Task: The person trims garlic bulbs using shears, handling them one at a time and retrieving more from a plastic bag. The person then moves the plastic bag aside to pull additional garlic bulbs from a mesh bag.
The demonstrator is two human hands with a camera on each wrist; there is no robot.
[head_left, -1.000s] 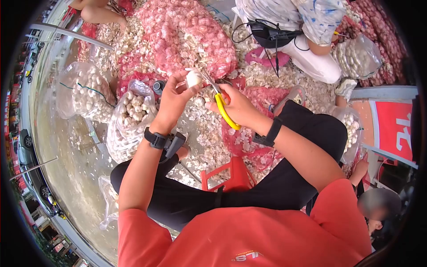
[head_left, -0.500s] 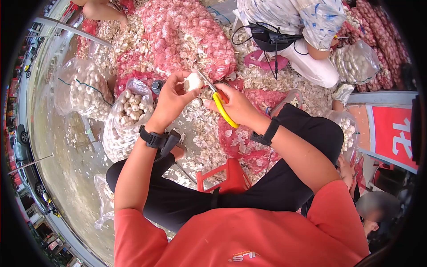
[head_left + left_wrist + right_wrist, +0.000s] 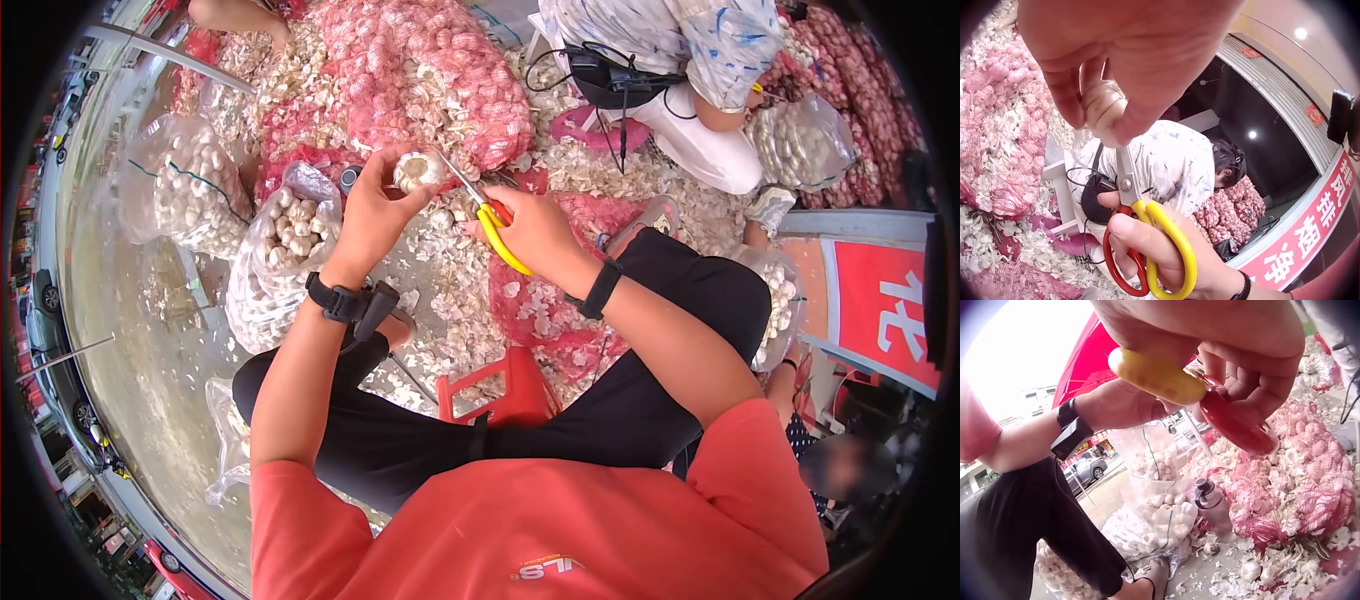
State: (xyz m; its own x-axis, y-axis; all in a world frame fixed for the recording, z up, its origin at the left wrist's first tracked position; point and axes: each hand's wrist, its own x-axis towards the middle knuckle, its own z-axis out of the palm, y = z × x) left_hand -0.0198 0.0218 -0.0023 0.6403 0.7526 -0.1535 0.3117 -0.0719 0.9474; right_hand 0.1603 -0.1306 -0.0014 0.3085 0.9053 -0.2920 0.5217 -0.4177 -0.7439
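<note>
Between the thumb and fingers of my left hand [image 3: 378, 215] is a white garlic bulb [image 3: 419, 172], its cut or root side turned up toward the head camera. My right hand [image 3: 540, 235] grips scissors [image 3: 497, 238] with one yellow and one red handle. Their metal blades point up and left, the tips close to the bulb's right side. In the left wrist view the scissors' blades [image 3: 1125, 175] reach up to the bulb [image 3: 1102, 109], partly hidden behind my thumb. The right wrist view shows the yellow handle [image 3: 1157, 375] and red handle [image 3: 1235, 422] within my right hand's fingers.
A large pink mesh sack of garlic [image 3: 430, 80] lies ahead amid loose skins. Clear plastic bags of bulbs [image 3: 285, 265] stand at left, near a bottle [image 3: 1211, 506]. A red stool [image 3: 500, 390] is between my legs. Another person [image 3: 1163, 156] sits ahead at right.
My left hand has moved slightly left and turned the garlic bulb, so its flat end now faces up. The scissors' tips are now farther from the bulb's middle.
</note>
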